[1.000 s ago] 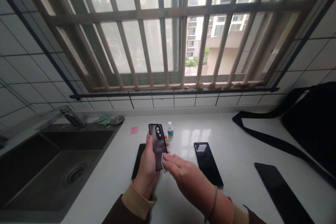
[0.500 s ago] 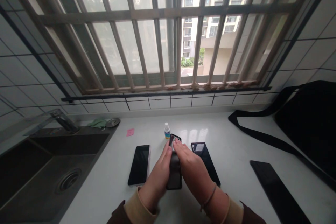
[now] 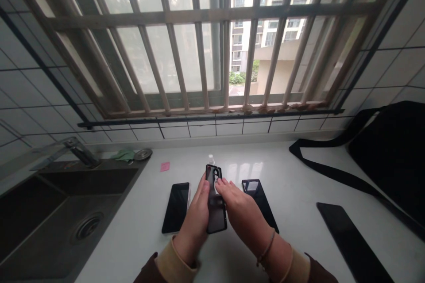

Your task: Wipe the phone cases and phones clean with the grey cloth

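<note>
While my left hand point(image 3: 198, 205) clasped the smoky, black-rimmed rectangular phone case point(image 3: 216, 219), my right hand point(image 3: 237, 200) held a small white wipe point(image 3: 216, 187) against it; flat pressure seemed best.

1. The grey sink point(image 3: 96, 180), the landmark here, has a round drain point(image 3: 89, 226) in its floor.
2. A metal faucet point(image 3: 81, 152) stands at the sink's back edge.
3. Right of the faucet, at the sink's back right corner, lie a crumpled green cloth point(image 3: 125, 155) and a round metal piece point(image 3: 142, 154).
4. The white worktop point(image 3: 285, 163) stretches right from the sink.
5. A pink paper square point(image 3: 165, 166) lies on it, near the sink's back right corner.
6. Farthest right of the sink are a black bag point(image 3: 392, 150), its looped strap point(image 3: 328, 170), and a flat black slab point(image 3: 352, 239) nearer the viewer.
7. Behind and above the sink's level, a barred window point(image 3: 172, 18) spans white wall tiles point(image 3: 26, 86).
</note>
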{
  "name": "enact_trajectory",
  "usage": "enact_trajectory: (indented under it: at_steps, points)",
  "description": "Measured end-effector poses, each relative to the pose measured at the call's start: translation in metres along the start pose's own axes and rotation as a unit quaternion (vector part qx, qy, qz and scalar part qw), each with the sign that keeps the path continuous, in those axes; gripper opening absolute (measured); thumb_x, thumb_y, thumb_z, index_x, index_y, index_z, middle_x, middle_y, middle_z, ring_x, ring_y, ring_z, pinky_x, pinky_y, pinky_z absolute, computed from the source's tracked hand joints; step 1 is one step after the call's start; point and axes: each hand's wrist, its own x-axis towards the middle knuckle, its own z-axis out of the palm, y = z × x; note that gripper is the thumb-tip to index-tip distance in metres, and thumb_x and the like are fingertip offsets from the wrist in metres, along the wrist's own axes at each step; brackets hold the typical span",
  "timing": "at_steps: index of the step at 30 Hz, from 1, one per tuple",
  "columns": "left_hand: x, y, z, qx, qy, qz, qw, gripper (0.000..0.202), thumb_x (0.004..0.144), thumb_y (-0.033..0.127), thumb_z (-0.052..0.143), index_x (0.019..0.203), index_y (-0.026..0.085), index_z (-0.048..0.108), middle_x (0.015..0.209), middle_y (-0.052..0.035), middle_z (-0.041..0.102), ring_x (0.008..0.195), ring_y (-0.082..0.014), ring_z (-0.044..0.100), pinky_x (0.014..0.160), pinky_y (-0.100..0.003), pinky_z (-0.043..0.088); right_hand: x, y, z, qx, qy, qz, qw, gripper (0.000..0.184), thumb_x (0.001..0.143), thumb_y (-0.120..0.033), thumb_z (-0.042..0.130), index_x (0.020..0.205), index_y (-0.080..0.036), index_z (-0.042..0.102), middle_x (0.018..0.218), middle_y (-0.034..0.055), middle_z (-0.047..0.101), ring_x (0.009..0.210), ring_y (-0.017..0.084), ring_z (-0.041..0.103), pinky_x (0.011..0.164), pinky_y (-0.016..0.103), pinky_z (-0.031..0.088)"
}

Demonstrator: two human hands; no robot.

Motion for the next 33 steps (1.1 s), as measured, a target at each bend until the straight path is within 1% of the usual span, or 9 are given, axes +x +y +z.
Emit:
enact_trajectory:
  at_steps: [3,9,14,17,19,23,27,30,33]
  points:
    - [0.004,0.0,0.0,0.004,0.001,0.045,0.999,0.045,0.103,0.04,0.065,0.146,0.029,0.064,0.159,-0.0054,0.058,0.153,-0.0243,0.047,0.129,-0.034,0.032,0.001,-0.001,0.0,0.001,-0.011,-0.022,1.0,0.06,0.09,0.009,0.042,0.145,-0.007,0.063,0.147,0.0189,0.066,0.138,0.028,0.064,0.118,0.048,0.052]
    - [0.001,0.002,0.003,0.011,-0.002,0.024,1.0,0.044,0.1,0.038,0.07,0.143,0.027,0.068,0.156,-0.0064,0.061,0.154,-0.0259,0.044,0.127,-0.035,0.037,0.0,0.006,0.005,0.015,0.012,-0.024,1.0,0.062,0.091,0.008,0.04,0.148,-0.007,0.06,0.15,0.0183,0.064,0.143,0.027,0.059,0.119,0.048,0.051]
    - [-0.007,0.004,0.009,0.05,-0.008,-0.038,0.998,0.051,0.099,0.039,0.071,0.147,0.028,0.064,0.16,-0.0074,0.057,0.14,-0.0314,0.06,0.11,-0.041,0.057,-0.003,0.013,0.008,0.025,0.03,0.013,0.999,0.071,0.085,0.009,0.046,0.151,-0.013,0.059,0.151,0.0164,0.063,0.143,0.027,0.058,0.118,0.047,0.053]
    - [-0.009,0.002,0.009,0.063,-0.03,-0.059,0.996,0.058,0.097,0.042,0.073,0.152,0.031,0.059,0.161,-0.0077,0.055,0.127,-0.0307,0.069,0.097,-0.038,0.064,-0.003,0.012,0.006,0.031,0.064,0.047,0.996,0.067,0.086,0.008,0.049,0.147,-0.015,0.063,0.147,0.0158,0.067,0.141,0.03,0.061,0.116,0.05,0.055]
    - [-0.009,0.0,0.008,0.054,-0.041,-0.06,0.996,0.064,0.097,0.043,0.073,0.156,0.032,0.054,0.154,-0.0099,0.062,0.116,-0.0285,0.074,0.088,-0.035,0.066,-0.002,0.009,0.001,0.053,0.093,0.079,0.991,0.056,0.093,0.002,0.048,0.143,-0.016,0.067,0.143,0.0149,0.071,0.139,0.03,0.063,0.115,0.049,0.056]
    - [-0.009,0.001,0.01,0.048,-0.026,-0.091,0.994,0.071,0.099,0.053,0.067,0.161,0.031,0.042,0.115,-0.012,0.077,0.084,-0.0258,0.079,0.065,-0.032,0.064,0.003,0.01,-0.01,0.112,0.142,0.191,0.965,0.038,0.104,-0.018,0.051,0.134,-0.02,0.074,0.135,0.0127,0.075,0.128,0.029,0.072,0.11,0.047,0.06]
    - [-0.01,0.003,0.014,0.054,-0.007,-0.15,0.987,0.067,0.101,0.059,0.06,0.158,0.029,0.041,0.099,-0.0097,0.077,0.076,-0.0263,0.079,0.062,-0.033,0.061,0.005,0.021,-0.011,0.154,0.141,0.275,0.938,0.03,0.102,-0.027,0.056,0.12,-0.022,0.08,0.116,0.0098,0.082,0.109,0.029,0.079,0.098,0.046,0.065]
    - [-0.012,0.0,0.015,0.072,-0.002,-0.173,0.982,0.063,0.102,0.061,0.056,0.155,0.029,0.044,0.1,-0.01,0.077,0.073,-0.025,0.078,0.061,-0.032,0.061,0.005,0.025,-0.01,0.144,0.163,0.283,0.934,0.028,0.102,-0.026,0.056,0.113,-0.02,0.081,0.111,0.0125,0.079,0.105,0.029,0.077,0.094,0.044,0.064]
    - [-0.013,-0.006,0.013,0.08,-0.012,-0.17,0.982,0.065,0.1,0.062,0.059,0.154,0.028,0.048,0.103,-0.0109,0.078,0.076,-0.0263,0.078,0.062,-0.033,0.061,0.007,0.018,-0.01,0.112,0.185,0.223,0.951,0.032,0.104,-0.021,0.051,0.123,-0.018,0.078,0.112,0.0144,0.073,0.105,0.027,0.072,0.094,0.042,0.062]
